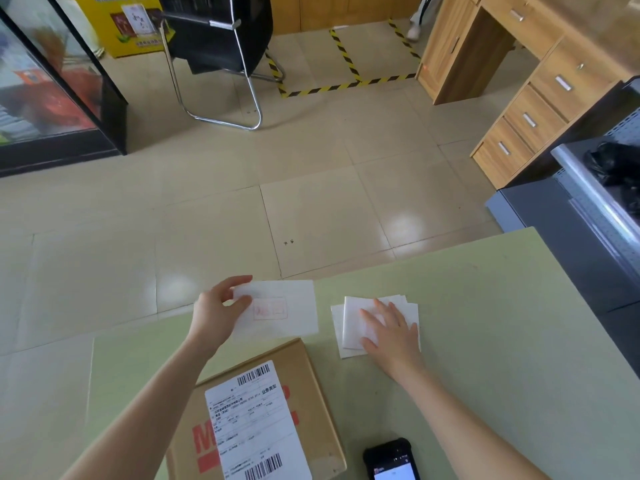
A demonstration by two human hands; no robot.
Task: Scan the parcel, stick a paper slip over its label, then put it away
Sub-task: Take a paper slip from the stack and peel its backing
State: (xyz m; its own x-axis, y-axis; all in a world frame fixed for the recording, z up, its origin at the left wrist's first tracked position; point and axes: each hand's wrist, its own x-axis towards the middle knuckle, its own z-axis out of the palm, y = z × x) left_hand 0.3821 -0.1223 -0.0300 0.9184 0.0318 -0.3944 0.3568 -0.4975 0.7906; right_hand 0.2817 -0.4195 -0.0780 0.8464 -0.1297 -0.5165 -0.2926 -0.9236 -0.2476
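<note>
A flat brown cardboard parcel lies on the pale green table near me, its white shipping label with barcodes facing up. My left hand pinches the left edge of a white paper slip and holds it above the table just beyond the parcel. My right hand lies flat, fingers spread, on a small stack of white slips to the right of the parcel. A black handheld scanner with a lit screen rests at the table's near edge.
Beyond the table is a tiled floor with a black metal-framed chair and yellow-black floor tape. A wooden desk with drawers stands at right, and a grey metal shelf holding a black bag. A glass cabinet stands at left.
</note>
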